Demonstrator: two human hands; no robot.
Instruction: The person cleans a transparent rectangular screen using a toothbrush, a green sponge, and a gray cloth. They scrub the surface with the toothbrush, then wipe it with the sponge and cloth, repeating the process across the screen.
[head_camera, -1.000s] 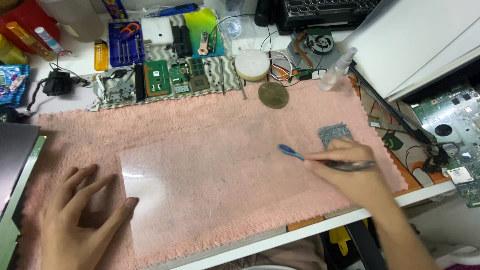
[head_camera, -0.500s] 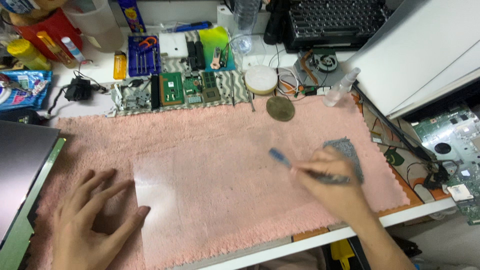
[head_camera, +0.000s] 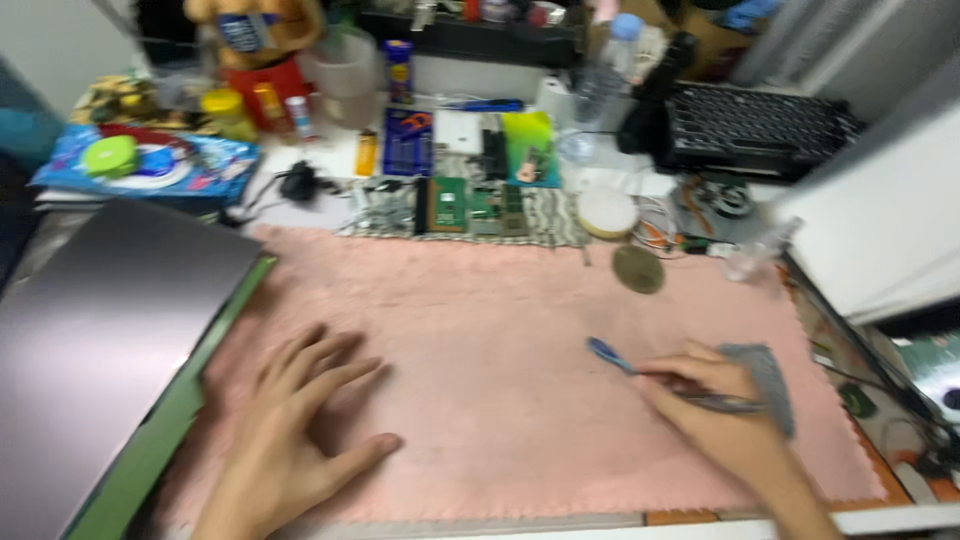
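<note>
Just now the left hand (head_camera: 290, 440) lies spread flat on the pink towel (head_camera: 500, 330). Right hand (head_camera: 715, 405) pinches a blue-tipped tool (head_camera: 610, 353), beside a grey pad (head_camera: 765, 375).

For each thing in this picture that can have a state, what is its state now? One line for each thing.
Left hand: open, fingers spread, flat on the pink fluffy towel.
Right hand: closed around a thin blue-tipped tool, tip pointing up-left.
Pink fluffy towel: spread flat over the desk.
Small grey rectangular pad: lying on the towel, partly under the right hand.
Dark grey laptop: lid closed.
Clear plastic bottle with blue cap: upright, capped.
Round brown disc: lying flat.
</note>
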